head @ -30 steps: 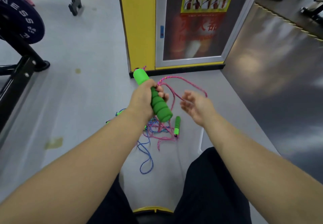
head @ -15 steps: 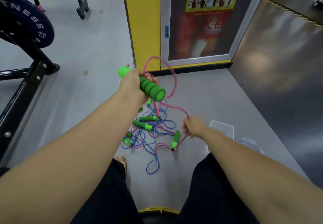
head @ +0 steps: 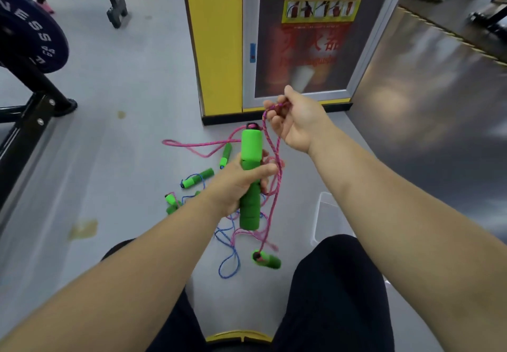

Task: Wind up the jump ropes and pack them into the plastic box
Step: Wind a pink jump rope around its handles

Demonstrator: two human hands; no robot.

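While the left hand (head: 241,184) is gripping a green foam handle (head: 251,144) upright around its middle, the right hand (head: 296,121) is pinching the pink rope (head: 267,132) between thumb and fingertips at about one o'clock from that handle, just above its top end. The two hands are working near each other but apart, joined only by the rope. From the pinch the rope is running down past the left fingers, and it is hanging on toward a second handle (head: 267,260) lying on the grey floor (head: 123,159) at six o'clock. Between seven and ten o'clock, more green handles (head: 197,177) and a blue rope (head: 219,270) are lying in a loose tangle.

The clear plastic box (head: 325,209) is sitting on the floor at four o'clock, mostly hidden behind the right forearm, so I cannot tell what it is holding.

By my reading, the person is winding the first rope onto its handle, so the task is looking barely begun. The next move is likely calling for the right hand to carry its pinched length around the handle under light tension. Pink and blue strands are crossing below the handle, so a snag there could drag the tangle along.

Beyond, at twelve o'clock, a yellow pillar (head: 216,41) and a fire extinguisher cabinet (head: 315,41) are standing. A weight plate (head: 30,33) is showing at ten o'clock.
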